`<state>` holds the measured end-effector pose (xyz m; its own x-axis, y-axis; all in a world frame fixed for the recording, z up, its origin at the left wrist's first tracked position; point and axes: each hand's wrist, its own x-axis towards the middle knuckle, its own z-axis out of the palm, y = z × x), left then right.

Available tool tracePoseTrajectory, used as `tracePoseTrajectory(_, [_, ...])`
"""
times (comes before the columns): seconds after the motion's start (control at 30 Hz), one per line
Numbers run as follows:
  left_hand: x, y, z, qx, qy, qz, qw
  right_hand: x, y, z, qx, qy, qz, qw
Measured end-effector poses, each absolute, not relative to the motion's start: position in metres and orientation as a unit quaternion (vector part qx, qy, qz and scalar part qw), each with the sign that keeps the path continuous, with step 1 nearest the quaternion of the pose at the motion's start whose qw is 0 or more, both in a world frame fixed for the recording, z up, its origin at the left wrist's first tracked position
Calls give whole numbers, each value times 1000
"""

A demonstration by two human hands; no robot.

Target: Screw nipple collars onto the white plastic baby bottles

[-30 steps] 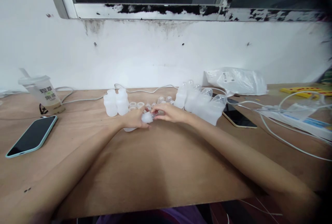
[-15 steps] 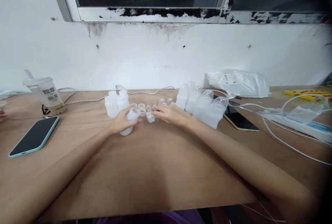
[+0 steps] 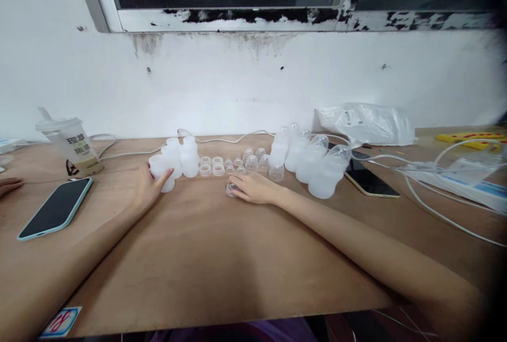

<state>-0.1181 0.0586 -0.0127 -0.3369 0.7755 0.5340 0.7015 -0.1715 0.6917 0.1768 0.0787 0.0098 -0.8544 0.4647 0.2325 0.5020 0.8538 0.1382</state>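
My left hand (image 3: 149, 188) is wrapped round a frosted white bottle (image 3: 161, 167), upright at the front of a group of similar open bottles (image 3: 189, 157). My right hand (image 3: 253, 188) rests on the table with its fingers closed on a small clear ring (image 3: 232, 189). Just beyond it lie several clear rings (image 3: 217, 166), small clear nipples (image 3: 229, 165) and clear dome caps (image 3: 251, 163). Right of these stand several bottles with clear domed tops (image 3: 322, 176).
A drink cup (image 3: 73, 145) and a phone (image 3: 55, 209) are at the left; another person's hand (image 3: 8, 186) is at the left edge. A second phone (image 3: 370, 179), white cables (image 3: 430, 215), and a plastic bag (image 3: 368, 124) lie at the right.
My left hand has moved left with the bottle, which now stands beside the others. My right hand has come slightly nearer, with the ring lower on the table.
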Motion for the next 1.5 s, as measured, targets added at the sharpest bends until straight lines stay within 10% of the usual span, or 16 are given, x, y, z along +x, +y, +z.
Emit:
tracePoseTrajectory(0.5, [-86, 28, 3, 650, 559, 487, -167, 172, 79, 3, -359, -912, 98, 173])
tracePoseTrajectory(0.67, [-15, 28, 3, 843, 465, 272, -13, 171, 79, -1, -362, -909, 97, 183])
tracePoseTrajectory(1.07, [7, 63, -15, 812, 510, 277, 65, 166, 94, -15, -428, -820, 213, 316])
tracePoseTrajectory(1.5, [-2, 71, -25, 802, 516, 293, -69, 170, 95, -24, -454, -851, 31, 263])
